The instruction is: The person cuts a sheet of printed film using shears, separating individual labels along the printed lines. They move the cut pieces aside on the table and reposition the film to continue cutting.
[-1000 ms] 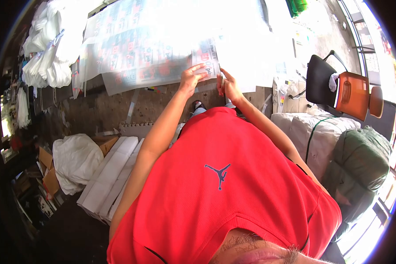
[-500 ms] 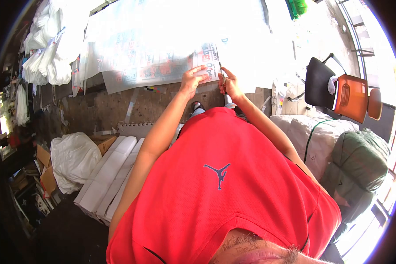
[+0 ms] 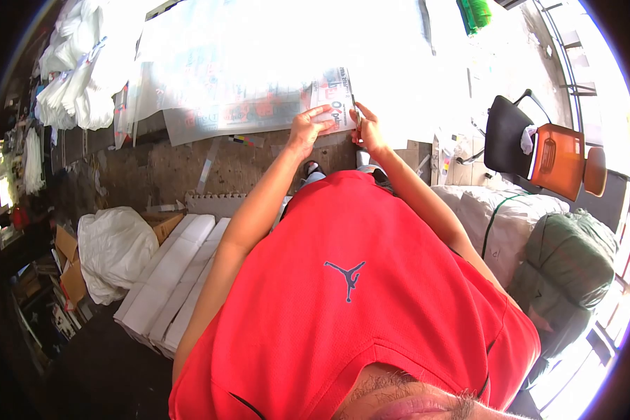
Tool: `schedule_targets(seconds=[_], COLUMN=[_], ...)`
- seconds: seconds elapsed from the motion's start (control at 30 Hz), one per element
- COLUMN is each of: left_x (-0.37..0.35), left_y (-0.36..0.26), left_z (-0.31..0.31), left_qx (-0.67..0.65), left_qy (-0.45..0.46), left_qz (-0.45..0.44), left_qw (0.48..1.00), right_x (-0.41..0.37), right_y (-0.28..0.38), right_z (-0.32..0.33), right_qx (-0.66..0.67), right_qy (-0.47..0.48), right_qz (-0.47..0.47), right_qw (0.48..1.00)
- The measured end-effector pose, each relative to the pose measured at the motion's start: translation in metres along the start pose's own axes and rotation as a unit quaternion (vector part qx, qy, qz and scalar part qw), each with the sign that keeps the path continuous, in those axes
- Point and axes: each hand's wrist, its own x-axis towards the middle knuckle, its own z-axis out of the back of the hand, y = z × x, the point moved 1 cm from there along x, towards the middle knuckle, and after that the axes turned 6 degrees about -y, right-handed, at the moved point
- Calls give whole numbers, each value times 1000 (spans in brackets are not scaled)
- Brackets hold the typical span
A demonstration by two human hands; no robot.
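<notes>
A narrow printed strip of sheet [image 3: 334, 94] with red and black lettering lies at the near edge of the bright work surface. My left hand [image 3: 306, 129] is closed on its left side, thumb and fingers pinching the sheet. At the strip's right edge, my right hand [image 3: 368, 129] is wrapped round a pair of scissors [image 3: 358, 120], blades pointing away from me along that edge. Glare washes out much of the blades. Left of the strip spreads a larger translucent printed sheet [image 3: 224, 119], its near edge hanging over the front.
White bundled bags [image 3: 73, 91] hang at the far left. Long white boxes [image 3: 164, 273] and a white sack [image 3: 115, 255] stand at lower left. To the right are an orange-and-black chair [image 3: 556, 161], a white wrapped bale [image 3: 500, 217] and a green-grey bale [image 3: 570, 252].
Both hands stay at the strip, with my right hand and the scissors shifted very slightly. The strip's lettering has tilted a little; the view has moved slightly.
</notes>
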Motion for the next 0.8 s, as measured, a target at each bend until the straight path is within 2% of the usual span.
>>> schedule_targets(seconds=[0.1,0.3,0.4,0.8], left_x=[-2,-3,-3,-8], left_y=[-3,-1,-2,-5], left_z=[-2,-2,-2,-2], left_qx=[3,8,4,-5], left_qy=[-1,-4,-5,16], left_qz=[6,1,-6,8], left_qw=[1000,1000,1000,1000], right_x=[3,11,19,28], right_y=[0,-6,-8,13], right_z=[2,8,5,12], right_qx=[-49,-41,-47,28], right_qy=[12,55,15,55], right_qz=[5,63,73,28], right_qw=[999,996,996,998])
